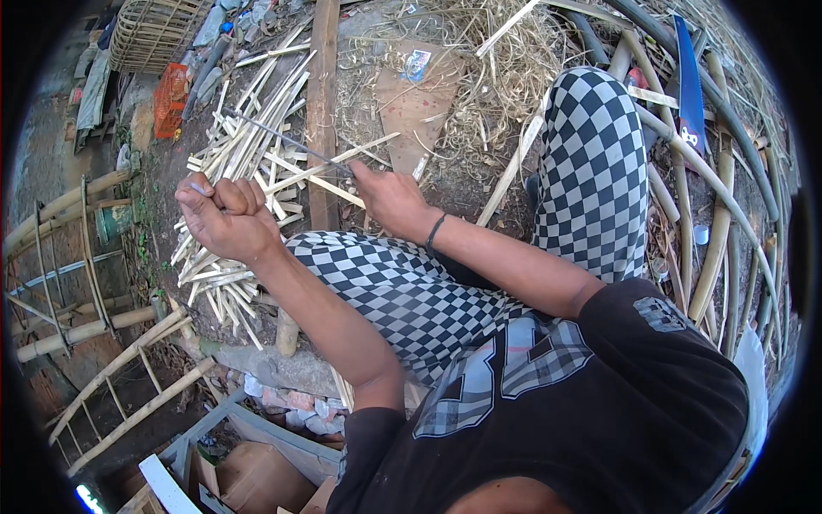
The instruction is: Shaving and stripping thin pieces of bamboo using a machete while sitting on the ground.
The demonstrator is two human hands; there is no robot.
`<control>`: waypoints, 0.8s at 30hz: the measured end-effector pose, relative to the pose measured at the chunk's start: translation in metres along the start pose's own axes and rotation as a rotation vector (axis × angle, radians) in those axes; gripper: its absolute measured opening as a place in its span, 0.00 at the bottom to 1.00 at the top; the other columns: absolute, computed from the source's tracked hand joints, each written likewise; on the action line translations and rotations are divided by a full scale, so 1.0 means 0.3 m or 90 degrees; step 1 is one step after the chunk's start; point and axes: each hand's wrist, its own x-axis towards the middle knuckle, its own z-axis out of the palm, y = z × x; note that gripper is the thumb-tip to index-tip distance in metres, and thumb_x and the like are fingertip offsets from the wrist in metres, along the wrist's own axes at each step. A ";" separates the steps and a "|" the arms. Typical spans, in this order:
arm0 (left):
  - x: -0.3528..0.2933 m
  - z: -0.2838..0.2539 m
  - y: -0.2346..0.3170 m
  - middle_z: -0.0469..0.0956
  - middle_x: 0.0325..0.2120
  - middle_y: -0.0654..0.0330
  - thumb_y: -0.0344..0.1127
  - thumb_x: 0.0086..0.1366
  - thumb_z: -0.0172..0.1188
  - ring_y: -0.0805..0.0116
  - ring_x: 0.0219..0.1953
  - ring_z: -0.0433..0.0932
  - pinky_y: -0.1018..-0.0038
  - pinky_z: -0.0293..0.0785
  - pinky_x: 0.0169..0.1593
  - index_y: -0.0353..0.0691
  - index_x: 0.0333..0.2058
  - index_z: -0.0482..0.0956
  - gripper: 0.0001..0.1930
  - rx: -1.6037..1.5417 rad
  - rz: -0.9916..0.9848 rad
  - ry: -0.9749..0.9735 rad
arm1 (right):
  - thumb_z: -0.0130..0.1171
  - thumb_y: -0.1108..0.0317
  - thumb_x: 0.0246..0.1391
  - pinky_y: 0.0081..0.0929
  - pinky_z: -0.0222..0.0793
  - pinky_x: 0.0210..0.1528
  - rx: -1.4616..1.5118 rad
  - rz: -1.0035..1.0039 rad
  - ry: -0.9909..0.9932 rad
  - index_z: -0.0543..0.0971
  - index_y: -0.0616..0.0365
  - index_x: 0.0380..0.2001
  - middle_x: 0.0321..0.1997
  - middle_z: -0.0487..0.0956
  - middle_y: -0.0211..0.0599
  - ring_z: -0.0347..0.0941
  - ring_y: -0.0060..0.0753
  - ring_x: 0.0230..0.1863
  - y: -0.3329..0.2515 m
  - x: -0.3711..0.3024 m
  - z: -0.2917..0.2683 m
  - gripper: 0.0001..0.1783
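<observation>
My left hand (227, 214) is closed in a fist above the near part of a pile of pale split bamboo strips (244, 158). What its fingers hold, if anything, is hidden. My right hand (390, 199), with a dark band at the wrist, is wrapped round the near end of a long, thin, dark tool (287, 140). That tool reaches up and left over a narrow wooden plank (323, 103) to the strips. Whether it is a blade or a rod I cannot tell. One pale strip lies crosswise over the plank, just left of my right hand.
A brown board (419, 107) lies beyond my right hand, beside curly shavings (514, 94). A blue saw (687, 86) rests among bamboo poles (715, 231) at right. Far left are a woven basket (154, 34) and an orange crate (169, 101); a bamboo ladder (128, 411) stands lower left.
</observation>
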 end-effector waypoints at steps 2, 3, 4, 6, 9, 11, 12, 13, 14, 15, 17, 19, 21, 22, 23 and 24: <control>0.012 0.013 -0.016 0.46 0.08 0.72 0.52 0.76 0.44 0.83 0.10 0.39 0.78 0.35 0.15 0.44 0.31 0.62 0.19 0.009 0.003 0.012 | 0.49 0.72 0.58 0.57 0.71 0.33 -0.035 0.100 0.013 0.64 0.57 0.44 0.26 0.79 0.56 0.78 0.64 0.31 0.169 0.015 0.053 0.11; 0.017 -0.010 -0.013 0.46 0.08 0.72 0.52 0.75 0.44 0.83 0.10 0.39 0.78 0.35 0.15 0.44 0.31 0.62 0.19 0.018 0.007 0.045 | 0.49 0.72 0.58 0.57 0.71 0.33 -0.034 0.094 0.012 0.64 0.57 0.44 0.26 0.79 0.56 0.78 0.64 0.31 0.187 0.021 0.056 0.11; 0.021 -0.030 -0.012 0.46 0.08 0.72 0.52 0.75 0.44 0.83 0.10 0.39 0.78 0.35 0.15 0.44 0.31 0.61 0.19 0.025 0.011 0.076 | 0.48 0.74 0.55 0.55 0.72 0.34 -0.059 0.110 0.012 0.65 0.59 0.45 0.27 0.79 0.58 0.78 0.63 0.33 0.204 0.026 0.058 0.14; 0.018 -0.034 -0.018 0.46 0.07 0.73 0.52 0.76 0.44 0.83 0.10 0.39 0.78 0.36 0.15 0.44 0.31 0.62 0.19 0.026 0.027 0.085 | 0.47 0.75 0.52 0.54 0.74 0.35 -0.086 0.122 0.009 0.66 0.61 0.47 0.28 0.80 0.59 0.79 0.62 0.34 0.203 0.022 0.043 0.17; -0.003 -0.027 -0.034 0.46 0.08 0.72 0.51 0.76 0.43 0.81 0.11 0.40 0.77 0.37 0.16 0.44 0.32 0.62 0.18 0.002 -0.003 0.059 | 0.47 0.75 0.53 0.54 0.73 0.36 -0.095 0.145 -0.027 0.66 0.62 0.49 0.28 0.80 0.59 0.79 0.63 0.36 0.155 0.036 -0.010 0.18; 0.005 -0.027 -0.022 0.47 0.08 0.72 0.51 0.76 0.43 0.82 0.11 0.40 0.77 0.37 0.16 0.43 0.32 0.62 0.18 -0.013 -0.006 0.034 | 0.47 0.75 0.53 0.55 0.73 0.37 -0.058 0.158 -0.061 0.67 0.61 0.50 0.29 0.80 0.59 0.79 0.62 0.35 0.069 0.008 -0.039 0.19; 0.003 -0.023 -0.011 0.47 0.08 0.72 0.51 0.76 0.43 0.82 0.11 0.40 0.77 0.36 0.16 0.43 0.32 0.62 0.18 -0.024 -0.012 0.011 | 0.47 0.75 0.53 0.55 0.73 0.37 -0.060 0.159 -0.065 0.67 0.61 0.50 0.29 0.80 0.59 0.79 0.62 0.35 0.047 0.000 -0.036 0.19; 0.000 -0.019 -0.003 0.47 0.08 0.72 0.51 0.76 0.43 0.82 0.11 0.41 0.77 0.36 0.16 0.43 0.32 0.62 0.18 -0.022 -0.009 0.014 | 0.47 0.75 0.53 0.55 0.73 0.37 -0.061 0.113 -0.058 0.68 0.60 0.50 0.30 0.80 0.59 0.79 0.62 0.35 0.026 -0.007 -0.027 0.18; 0.004 -0.021 0.003 0.47 0.08 0.72 0.51 0.76 0.43 0.82 0.11 0.41 0.77 0.36 0.16 0.43 0.32 0.62 0.18 -0.020 -0.005 0.017 | 0.47 0.75 0.53 0.55 0.74 0.37 -0.061 0.062 -0.048 0.68 0.59 0.49 0.31 0.81 0.60 0.79 0.62 0.36 0.007 -0.003 -0.027 0.18; 0.010 -0.021 0.004 0.47 0.08 0.72 0.51 0.76 0.43 0.82 0.11 0.41 0.77 0.36 0.16 0.44 0.32 0.62 0.18 -0.002 0.000 0.016 | 0.47 0.75 0.53 0.53 0.74 0.39 -0.068 0.054 -0.027 0.69 0.58 0.51 0.32 0.81 0.58 0.80 0.61 0.37 0.048 -0.005 -0.005 0.20; 0.021 0.006 -0.022 0.47 0.08 0.72 0.51 0.75 0.45 0.82 0.10 0.40 0.78 0.36 0.16 0.44 0.32 0.63 0.18 -0.020 -0.013 0.011 | 0.46 0.73 0.56 0.55 0.74 0.38 -0.080 0.140 0.016 0.68 0.56 0.50 0.31 0.81 0.58 0.79 0.62 0.36 0.295 0.001 0.061 0.17; 0.017 -0.007 -0.047 0.47 0.08 0.72 0.52 0.75 0.45 0.82 0.10 0.40 0.78 0.36 0.16 0.44 0.32 0.63 0.18 -0.021 -0.013 0.014 | 0.45 0.71 0.58 0.56 0.73 0.38 -0.087 0.221 0.053 0.68 0.54 0.49 0.30 0.81 0.57 0.79 0.64 0.35 0.420 0.024 0.084 0.15; 0.010 -0.023 -0.036 0.47 0.08 0.72 0.53 0.74 0.47 0.81 0.11 0.40 0.78 0.36 0.16 0.44 0.32 0.63 0.18 -0.019 -0.007 0.021 | 0.45 0.72 0.57 0.55 0.73 0.39 -0.153 0.223 -0.004 0.68 0.55 0.49 0.30 0.81 0.57 0.79 0.62 0.37 0.421 0.037 0.082 0.16; 0.012 -0.024 -0.039 0.47 0.08 0.72 0.53 0.74 0.47 0.81 0.11 0.40 0.78 0.36 0.16 0.44 0.32 0.63 0.18 -0.021 -0.007 0.018 | 0.45 0.72 0.57 0.55 0.73 0.39 -0.153 0.224 -0.001 0.68 0.55 0.49 0.30 0.81 0.57 0.79 0.62 0.37 0.417 0.043 0.090 0.16; 0.008 -0.035 -0.036 0.47 0.08 0.72 0.52 0.74 0.47 0.81 0.11 0.40 0.77 0.36 0.16 0.45 0.32 0.63 0.18 -0.015 -0.005 0.021 | 0.45 0.72 0.57 0.55 0.73 0.39 -0.150 0.217 -0.013 0.68 0.56 0.49 0.31 0.81 0.58 0.79 0.62 0.38 0.367 0.046 0.092 0.16; 0.003 -0.048 -0.030 0.47 0.08 0.72 0.52 0.74 0.47 0.81 0.11 0.40 0.77 0.37 0.16 0.45 0.32 0.63 0.18 -0.009 -0.004 0.024 | 0.45 0.72 0.57 0.55 0.73 0.39 -0.148 0.211 -0.026 0.69 0.56 0.49 0.32 0.81 0.58 0.79 0.62 0.38 0.314 0.038 0.082 0.15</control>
